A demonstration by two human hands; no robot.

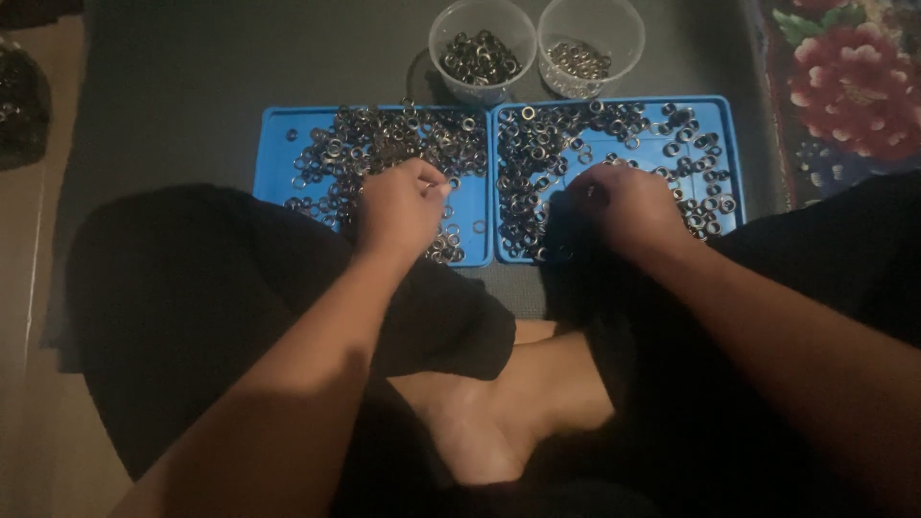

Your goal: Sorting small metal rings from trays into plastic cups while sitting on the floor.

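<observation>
Two blue trays lie side by side on a dark mat, both strewn with several small metal rings. My left hand (398,209) rests on the left tray (273,144), fingers curled and pinching at rings (384,144) near the heap's edge. My right hand (628,206) sits on the right tray (724,125), fingers bent down among its rings (556,134). Whether either hand has a ring pinched is hard to tell in the dim light.
Two clear plastic cups stand behind the trays: the left cup (482,48) holds darker rings, the right cup (590,43) lighter ones. A floral cloth (844,86) lies at the right. My crossed legs in black shorts (192,307) fill the foreground.
</observation>
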